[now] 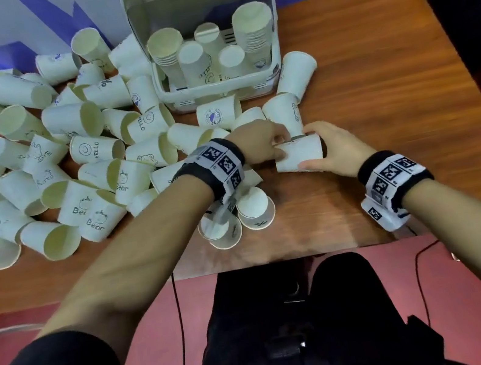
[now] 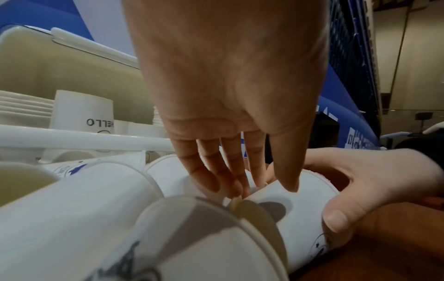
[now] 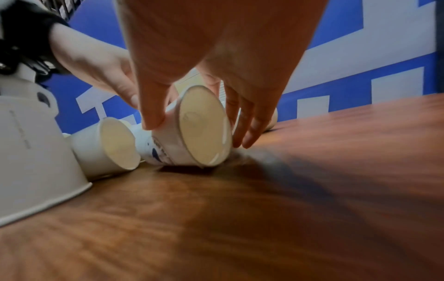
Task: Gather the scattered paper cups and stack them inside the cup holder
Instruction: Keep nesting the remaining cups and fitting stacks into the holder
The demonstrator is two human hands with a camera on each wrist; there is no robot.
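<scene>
Fingers (image 1: 314,164) of both hands grip one sideways paper cup (image 1: 300,154); two cups (image 1: 255,208) stand upside down nearby

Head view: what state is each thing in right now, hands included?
Cup holder: lid raised, partly filled with stacked cups.
Held cup: on its side, gripped at both ends.
Loose cups: scattered, mostly lying down.
Left hand: grips held cup.
Right hand: grips held cup.

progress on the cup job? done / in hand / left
Done: several stacks and a few cups already stand in the cup holder. In hand: right hand has a grip on one cup lying sideways; left hand touches its other end. Left: most of it, with dozens of loose cups across the table.
</scene>
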